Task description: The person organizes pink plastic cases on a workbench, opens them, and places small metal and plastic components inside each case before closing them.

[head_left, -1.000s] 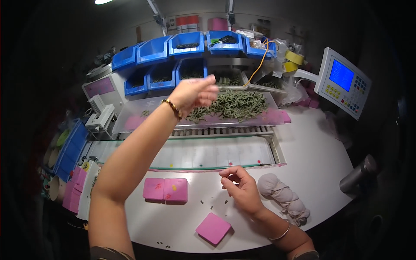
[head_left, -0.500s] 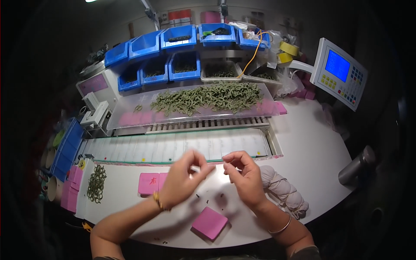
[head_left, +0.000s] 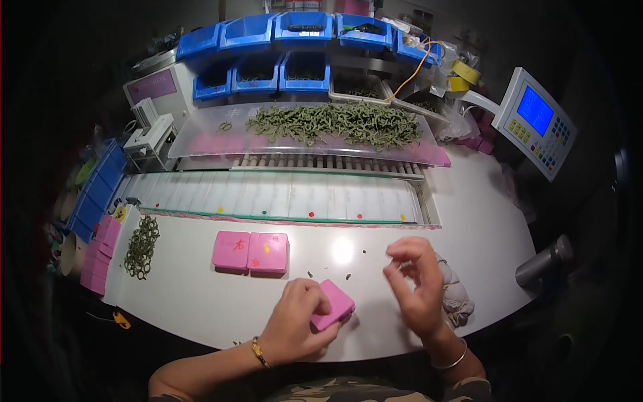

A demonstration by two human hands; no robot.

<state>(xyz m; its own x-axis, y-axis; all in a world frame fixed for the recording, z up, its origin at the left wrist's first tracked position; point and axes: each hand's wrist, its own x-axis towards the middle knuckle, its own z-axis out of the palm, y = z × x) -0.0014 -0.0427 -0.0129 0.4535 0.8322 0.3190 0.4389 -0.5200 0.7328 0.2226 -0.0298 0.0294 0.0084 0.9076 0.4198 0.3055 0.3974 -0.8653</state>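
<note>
From my remote station, I had the bare left hand [head_left: 295,321] closed around a square pink block [head_left: 336,305]. Right of that block, the bare right hand [head_left: 418,285] was curled, its grip unclear to me. Left of the block I saw two square pink slabs [head_left: 232,254]; far beyond it, a translucent plastic tray [head_left: 201,127] bore heaped grey-green curly pieces [head_left: 335,122].
</note>
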